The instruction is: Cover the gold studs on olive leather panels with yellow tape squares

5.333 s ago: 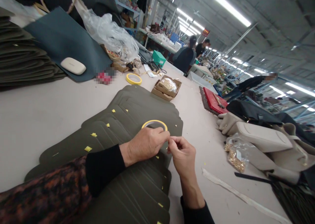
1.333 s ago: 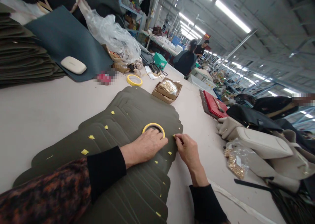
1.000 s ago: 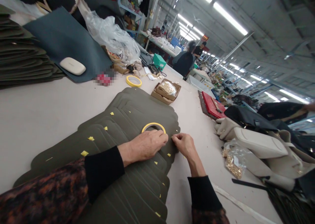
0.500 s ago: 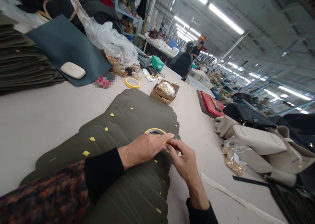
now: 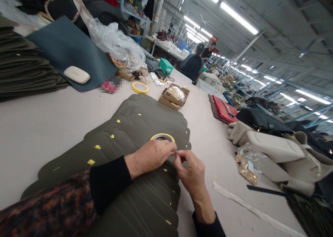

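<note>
One tape roll (image 5: 162, 135) is held by the left hand (image 5: 153, 155) over the panels' (image 5: 158, 109) right side; the right hand (image 5: 192, 169) is pinched closed beside it, contents hidden. Seemingly, a tear is being made; steady tension is called for.

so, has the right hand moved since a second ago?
Yes: against the cardboard box, the right hand has shifted left and toward the wearer, closing in on the left hand.

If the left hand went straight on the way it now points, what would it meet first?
Probably the right hand, whose fingertips lie just ahead of the left hand; whether they already touch is unclear.
</note>
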Demonstrator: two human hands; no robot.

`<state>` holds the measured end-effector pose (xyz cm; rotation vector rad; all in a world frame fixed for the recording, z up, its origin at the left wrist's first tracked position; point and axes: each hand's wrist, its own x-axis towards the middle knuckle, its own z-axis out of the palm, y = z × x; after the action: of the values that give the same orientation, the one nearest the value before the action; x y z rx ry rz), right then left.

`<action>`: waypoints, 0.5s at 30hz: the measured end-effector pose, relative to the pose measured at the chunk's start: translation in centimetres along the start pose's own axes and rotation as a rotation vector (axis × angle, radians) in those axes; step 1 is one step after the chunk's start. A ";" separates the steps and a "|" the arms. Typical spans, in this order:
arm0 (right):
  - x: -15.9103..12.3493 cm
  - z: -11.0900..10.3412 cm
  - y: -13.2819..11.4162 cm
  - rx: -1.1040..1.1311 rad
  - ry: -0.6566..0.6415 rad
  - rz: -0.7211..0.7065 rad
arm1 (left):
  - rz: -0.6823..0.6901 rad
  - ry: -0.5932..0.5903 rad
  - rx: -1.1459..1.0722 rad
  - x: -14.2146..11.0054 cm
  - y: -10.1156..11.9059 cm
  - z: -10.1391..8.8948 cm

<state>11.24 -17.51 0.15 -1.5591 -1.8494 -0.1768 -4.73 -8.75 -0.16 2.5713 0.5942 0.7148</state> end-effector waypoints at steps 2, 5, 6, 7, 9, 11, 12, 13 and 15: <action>0.1 0.1 -0.5 0.076 0.012 0.112 | 0.006 0.005 0.070 0.1 0.1 0.0; 0.6 0.4 -0.2 0.303 0.029 0.443 | 0.049 0.032 0.175 0.2 0.9 0.0; 0.7 0.4 0.3 0.386 0.046 0.566 | 0.069 0.043 0.195 0.2 1.2 0.0; 0.8 0.4 1.0 0.467 0.067 0.678 | 0.088 0.052 0.205 0.1 1.5 0.1; 0.6 0.1 2.6 0.609 0.105 0.856 | 0.104 0.051 0.211 0.0 1.9 0.2; 0.1 -0.4 4.3 0.723 0.079 0.952 | 0.069 0.039 0.219 0.1 1.6 0.5; -0.2 -0.6 5.0 0.760 0.052 0.972 | 0.038 0.029 0.231 0.1 1.2 0.7; -0.6 -0.8 5.5 0.783 0.029 0.981 | 0.009 0.012 0.245 0.3 0.9 0.8; -1.4 -0.8 6.4 0.794 -0.009 0.989 | -0.025 -0.028 0.276 0.6 0.1 1.2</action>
<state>17.41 -17.37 -2.09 -1.6327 -0.7721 0.8921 -3.57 -8.87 -0.87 2.8148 0.7618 0.6242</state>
